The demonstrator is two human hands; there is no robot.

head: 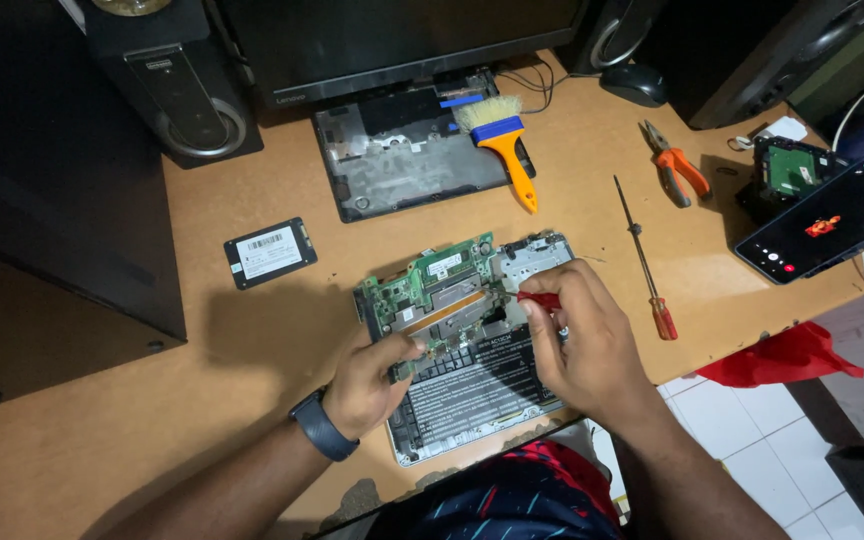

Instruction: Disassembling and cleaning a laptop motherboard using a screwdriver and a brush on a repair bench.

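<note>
An opened laptop (467,345), its base cover removed and its green circuit board and black battery exposed, is laid on the wooden desk (102,430) directly in front of the person, near the desk's front edge; the left hand (372,380), a dark band worn at its wrist, is rested on the laptop's left side, its fingers curled narrowly against the board's lower edge, though whether anything is pinched between them cannot be told; the right hand (582,340) is held over the laptop's right half, its fingers closed on a small red-handled tool (540,298), whose tip is hidden. The removed dark cover (407,160) is set further back, below a monitor, with an orange-handled brush (507,140) laid partly over its right edge; a black drive with a white label (270,252) is seen to the left, well apart from the laptop; a long screwdriver (644,262) and orange-handled pliers (677,165) are placed to the right; a phone (827,220) is propped near the desk's right edge, beside a red cloth (787,358).
</note>
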